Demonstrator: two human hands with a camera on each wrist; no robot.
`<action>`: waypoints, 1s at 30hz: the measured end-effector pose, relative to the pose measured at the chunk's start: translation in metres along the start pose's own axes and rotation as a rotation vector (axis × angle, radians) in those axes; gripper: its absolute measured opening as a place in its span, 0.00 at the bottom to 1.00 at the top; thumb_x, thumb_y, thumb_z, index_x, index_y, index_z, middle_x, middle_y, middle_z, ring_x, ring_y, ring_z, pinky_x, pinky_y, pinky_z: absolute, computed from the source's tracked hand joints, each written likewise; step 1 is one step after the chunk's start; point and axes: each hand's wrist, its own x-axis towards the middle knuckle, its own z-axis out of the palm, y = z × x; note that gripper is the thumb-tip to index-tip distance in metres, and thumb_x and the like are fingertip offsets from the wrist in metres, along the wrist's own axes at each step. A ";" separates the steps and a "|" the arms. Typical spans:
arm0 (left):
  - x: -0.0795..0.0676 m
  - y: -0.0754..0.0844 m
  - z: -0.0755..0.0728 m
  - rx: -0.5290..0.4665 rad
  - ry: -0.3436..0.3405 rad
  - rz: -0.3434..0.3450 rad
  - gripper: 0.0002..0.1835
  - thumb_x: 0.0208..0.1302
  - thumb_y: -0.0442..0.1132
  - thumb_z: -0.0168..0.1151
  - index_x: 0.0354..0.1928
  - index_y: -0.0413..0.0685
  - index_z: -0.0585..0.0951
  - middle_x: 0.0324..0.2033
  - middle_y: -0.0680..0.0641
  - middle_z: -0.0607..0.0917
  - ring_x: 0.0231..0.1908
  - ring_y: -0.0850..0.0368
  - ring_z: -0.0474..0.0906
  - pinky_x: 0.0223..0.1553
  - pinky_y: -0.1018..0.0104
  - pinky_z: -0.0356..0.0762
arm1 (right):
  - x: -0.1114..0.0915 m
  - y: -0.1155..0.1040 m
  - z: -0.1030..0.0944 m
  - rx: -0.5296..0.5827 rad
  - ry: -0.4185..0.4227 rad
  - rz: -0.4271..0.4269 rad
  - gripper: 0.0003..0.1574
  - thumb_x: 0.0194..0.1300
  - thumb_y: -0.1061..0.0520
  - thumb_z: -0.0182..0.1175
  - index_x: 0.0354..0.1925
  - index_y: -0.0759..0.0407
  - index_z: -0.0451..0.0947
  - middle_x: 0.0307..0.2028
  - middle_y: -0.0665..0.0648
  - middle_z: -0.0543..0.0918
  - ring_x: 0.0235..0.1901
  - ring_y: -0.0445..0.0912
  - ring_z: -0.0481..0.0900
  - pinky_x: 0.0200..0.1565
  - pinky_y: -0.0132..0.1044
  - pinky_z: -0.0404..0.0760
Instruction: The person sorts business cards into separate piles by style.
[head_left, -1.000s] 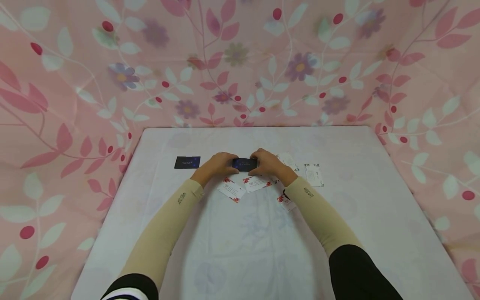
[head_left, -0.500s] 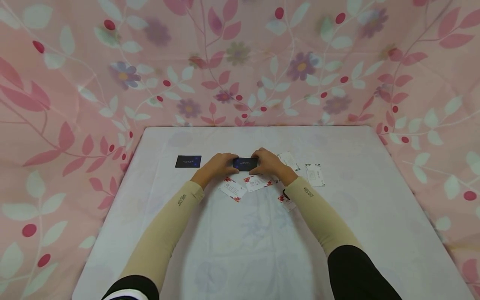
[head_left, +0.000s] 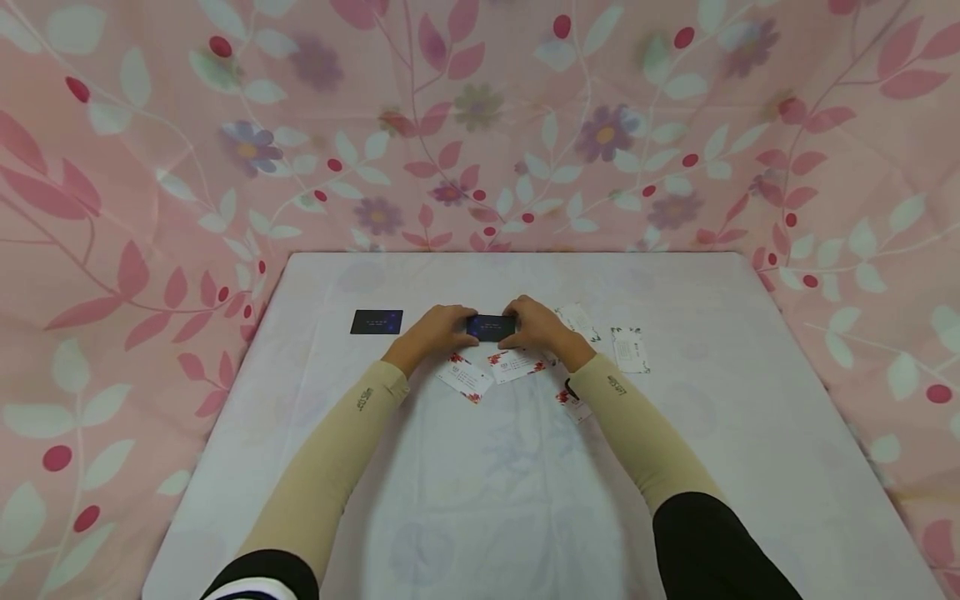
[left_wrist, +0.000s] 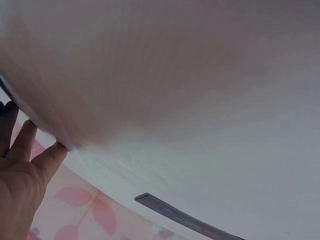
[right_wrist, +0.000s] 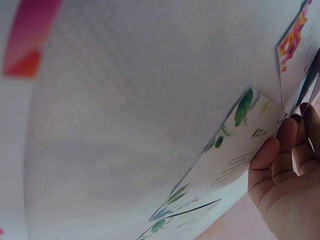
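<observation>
Both hands grip a black business card [head_left: 491,327] with small pale print, near the middle of the table's far half. My left hand [head_left: 438,332] pinches its left end between thumb and fingers. At the opposite end, my right hand [head_left: 542,329] does the same. The card lies flat and level between them in the head view; only its dark edge [left_wrist: 6,89] shows in the left wrist view. In the right wrist view, the right hand's fingers [right_wrist: 265,152] are beside a white card with green leaves [right_wrist: 225,145].
A second black card [head_left: 377,322] lies to the left. White cards with red flowers [head_left: 465,378] [head_left: 515,364] lie in front of the hands, one partly under the right forearm [head_left: 573,406]. Leaf-patterned cards [head_left: 576,321] [head_left: 630,349] lie to the right on the white table [head_left: 487,500].
</observation>
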 end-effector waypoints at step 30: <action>-0.014 -0.013 -0.014 0.128 0.115 0.030 0.35 0.60 0.54 0.69 0.67 0.47 0.74 0.63 0.45 0.79 0.66 0.46 0.71 0.71 0.42 0.55 | 0.011 -0.013 0.006 0.047 0.049 -0.044 0.41 0.53 0.44 0.75 0.60 0.60 0.75 0.55 0.58 0.75 0.49 0.50 0.75 0.60 0.44 0.74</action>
